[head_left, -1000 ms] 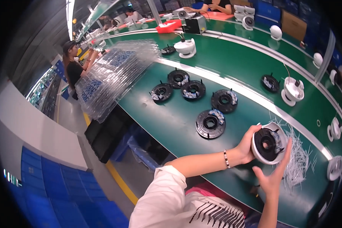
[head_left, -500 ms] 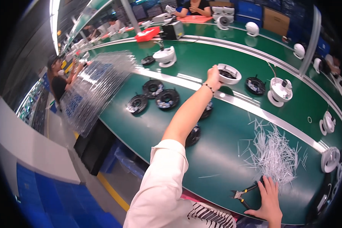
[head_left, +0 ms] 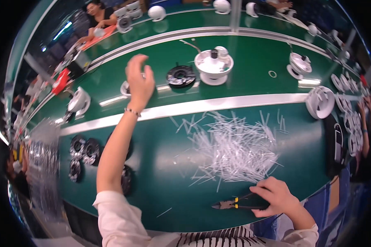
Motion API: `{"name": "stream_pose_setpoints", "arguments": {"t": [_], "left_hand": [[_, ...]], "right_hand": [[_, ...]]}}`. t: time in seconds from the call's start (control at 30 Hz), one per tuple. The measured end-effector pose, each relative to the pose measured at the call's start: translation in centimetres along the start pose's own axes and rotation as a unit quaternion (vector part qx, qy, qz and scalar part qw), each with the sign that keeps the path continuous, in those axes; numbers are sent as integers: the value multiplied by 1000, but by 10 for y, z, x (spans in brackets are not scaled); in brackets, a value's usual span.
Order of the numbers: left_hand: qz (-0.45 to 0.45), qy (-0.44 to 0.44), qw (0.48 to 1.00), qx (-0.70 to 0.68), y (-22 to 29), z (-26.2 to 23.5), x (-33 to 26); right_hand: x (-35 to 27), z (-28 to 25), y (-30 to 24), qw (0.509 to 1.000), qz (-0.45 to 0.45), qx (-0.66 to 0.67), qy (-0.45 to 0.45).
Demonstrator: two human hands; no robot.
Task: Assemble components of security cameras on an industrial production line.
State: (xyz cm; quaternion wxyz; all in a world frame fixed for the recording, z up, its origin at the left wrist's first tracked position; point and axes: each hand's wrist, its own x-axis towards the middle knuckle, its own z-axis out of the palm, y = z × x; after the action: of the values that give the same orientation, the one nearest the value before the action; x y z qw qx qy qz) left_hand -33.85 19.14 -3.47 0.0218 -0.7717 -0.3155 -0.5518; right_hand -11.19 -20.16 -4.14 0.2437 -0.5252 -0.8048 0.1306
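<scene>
My left hand (head_left: 140,80) is raised over the green conveyor, fingers loosely curled and apart, holding nothing. Behind it shows part of a white round housing (head_left: 125,88), mostly hidden. To its right lie a black round part (head_left: 181,77) and a white bowl-shaped housing (head_left: 213,76) on a foot, with a wire sticking out. Near the front edge of the table, my right hand (head_left: 274,197) grips the spread handles of cutting pliers (head_left: 226,204), whose jaws point left. Just beyond this hand is a pile of thin, clear plastic strips (head_left: 239,150).
Several black round parts (head_left: 90,151) lie left on the table, beside stacked clear trays (head_left: 43,164). A metal rail (head_left: 218,104) separates table and conveyor. White housings (head_left: 301,65) stand along the conveyor; a white ring part (head_left: 319,102) sits right. Co-workers are around the line.
The view has swung right. My left hand has let go of the white round housing on the conveyor. My right hand has closed from a spread pose onto the pliers' handles.
</scene>
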Motion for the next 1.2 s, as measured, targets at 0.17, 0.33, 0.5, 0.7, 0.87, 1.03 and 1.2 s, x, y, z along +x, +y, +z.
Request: {"name": "stream_pose_setpoints", "arguments": {"t": [0.17,0.33,0.5,0.7,0.87,1.03,1.2], "left_hand": [[-466,-442,646,-412,129,81,-8],[-603,-112,465,-638,123,179,-18],[-544,-87,478,-684,131,174,-23],[-467,-300,512,-655,161,87,-36],[-446,-375,545,-603,191,25,-38],[-430,-382,572,-584,211,-5,-39],[-415,-418,561,-582,214,-10,-41]], "right_hand": [[-8,5,21,879,105,412,216],[14,-10,4,587,130,772,207],[0,-47,13,717,192,630,228],[32,-112,21,889,99,-309,323],[62,-120,37,888,63,-370,265],[74,-119,30,895,38,-392,210],[72,-121,16,891,52,-401,208]]}}
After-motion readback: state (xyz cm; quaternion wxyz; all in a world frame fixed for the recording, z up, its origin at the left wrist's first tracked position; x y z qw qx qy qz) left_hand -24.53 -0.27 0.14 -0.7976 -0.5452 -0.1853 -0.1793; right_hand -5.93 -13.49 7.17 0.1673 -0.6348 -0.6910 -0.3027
